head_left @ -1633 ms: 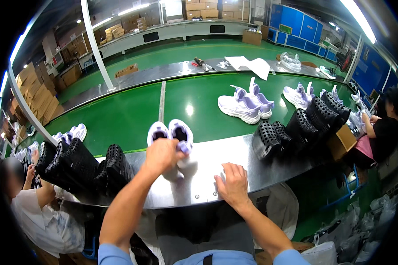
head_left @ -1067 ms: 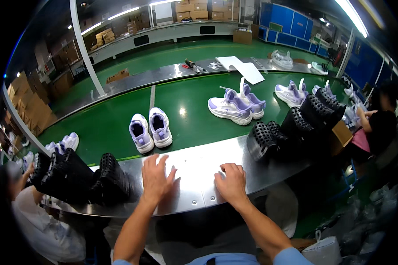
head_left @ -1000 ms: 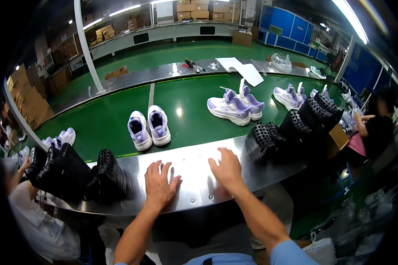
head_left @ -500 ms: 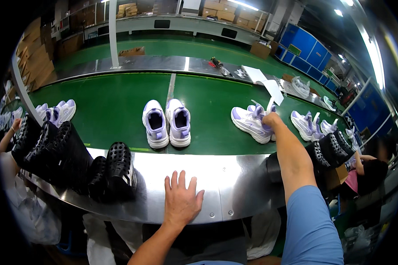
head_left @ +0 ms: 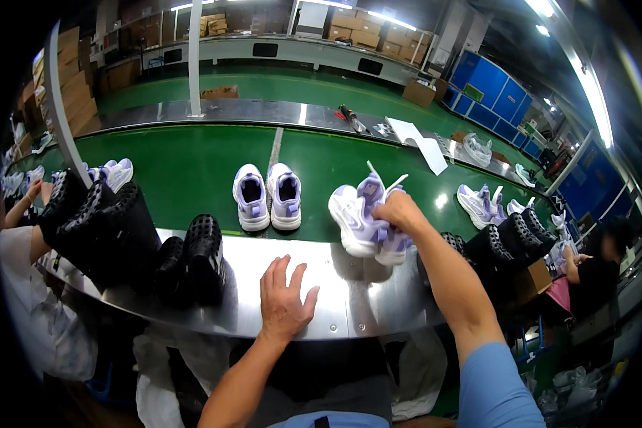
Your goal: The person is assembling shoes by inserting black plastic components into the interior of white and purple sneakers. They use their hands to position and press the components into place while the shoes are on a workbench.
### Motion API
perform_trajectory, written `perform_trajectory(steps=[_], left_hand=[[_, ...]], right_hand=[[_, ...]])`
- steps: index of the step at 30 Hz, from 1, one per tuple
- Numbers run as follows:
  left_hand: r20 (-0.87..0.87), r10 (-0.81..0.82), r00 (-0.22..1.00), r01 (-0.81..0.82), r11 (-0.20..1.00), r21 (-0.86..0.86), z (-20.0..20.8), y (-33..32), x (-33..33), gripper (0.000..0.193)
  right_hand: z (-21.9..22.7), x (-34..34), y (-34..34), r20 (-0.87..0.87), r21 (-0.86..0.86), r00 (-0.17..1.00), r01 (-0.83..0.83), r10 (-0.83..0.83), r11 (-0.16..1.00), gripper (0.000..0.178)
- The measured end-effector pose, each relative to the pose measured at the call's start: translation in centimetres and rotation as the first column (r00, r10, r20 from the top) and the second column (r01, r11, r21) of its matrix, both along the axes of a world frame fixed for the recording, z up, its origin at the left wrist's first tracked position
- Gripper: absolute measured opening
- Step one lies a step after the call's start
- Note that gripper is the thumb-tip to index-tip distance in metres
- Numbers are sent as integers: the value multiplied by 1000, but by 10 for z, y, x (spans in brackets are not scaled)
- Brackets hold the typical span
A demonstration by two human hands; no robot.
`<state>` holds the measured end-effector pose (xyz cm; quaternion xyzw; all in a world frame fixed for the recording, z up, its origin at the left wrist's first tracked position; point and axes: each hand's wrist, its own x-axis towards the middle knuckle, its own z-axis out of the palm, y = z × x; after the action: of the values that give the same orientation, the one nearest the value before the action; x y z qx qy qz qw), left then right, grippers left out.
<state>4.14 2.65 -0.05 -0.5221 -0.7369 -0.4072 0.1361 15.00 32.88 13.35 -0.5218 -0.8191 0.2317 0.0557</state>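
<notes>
Steel ledge (head_left: 242,292), left hand (head_left: 285,305) spread, right hand (head_left: 398,212) seemingly clamped on sneakers (head_left: 354,217), grip hidden

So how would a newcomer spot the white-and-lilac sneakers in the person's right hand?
Start with the wide, glossy green belt crossing the picture, then the shiny metal ledge along its near edge. Where the two meet, right of centre, the bare right hand holds the white-and-lilac sneakers. The similar pair to their left stands on the belt, while these are held.
</notes>
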Motion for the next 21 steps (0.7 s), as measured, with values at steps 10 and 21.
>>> perform_trajectory(steps=[10, 21], left_hand=[[540, -171, 824, 57, 973, 222, 27, 28, 12, 73], [-51, -104, 993, 108, 991, 85, 119, 28, 14, 33]], right_hand=[[-29, 28, -162, -233, 151, 902, -336, 364, 930, 40], [-28, 270, -87, -233, 633, 925, 379, -301, 675, 47]])
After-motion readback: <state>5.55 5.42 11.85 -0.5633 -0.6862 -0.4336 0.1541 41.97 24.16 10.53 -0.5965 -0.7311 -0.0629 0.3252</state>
